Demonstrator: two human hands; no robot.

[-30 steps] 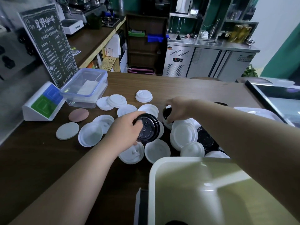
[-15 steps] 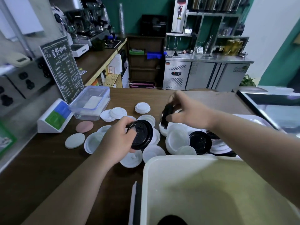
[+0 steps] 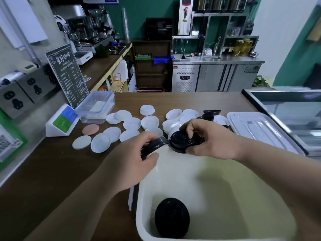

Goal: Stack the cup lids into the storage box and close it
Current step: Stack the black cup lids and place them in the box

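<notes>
A white storage box (image 3: 225,180) stands open at the near edge of the brown counter, with one black lid (image 3: 172,217) lying on its bottom. My left hand (image 3: 132,160) grips a black cup lid (image 3: 152,146) tilted on edge over the box's far rim. My right hand (image 3: 208,139) holds a second black lid (image 3: 180,142) right beside it, the two lids touching. Several white lids (image 3: 132,123) lie scattered on the counter behind, with more black lids (image 3: 211,113) at the back right. The box's white cover (image 3: 257,127) lies flat to the right.
A clear plastic container (image 3: 97,106) sits at the back left by a chalkboard menu sign (image 3: 66,75) and a white wedge-shaped stand (image 3: 60,121). Round coasters, one pink (image 3: 90,129) and one grey-white (image 3: 81,142), lie near them. A glass display case (image 3: 295,108) borders the right.
Both hands have come together over the box's far rim, each carrying its black lid toward the other until they meet. My head has tipped down, showing the lid inside the box.
</notes>
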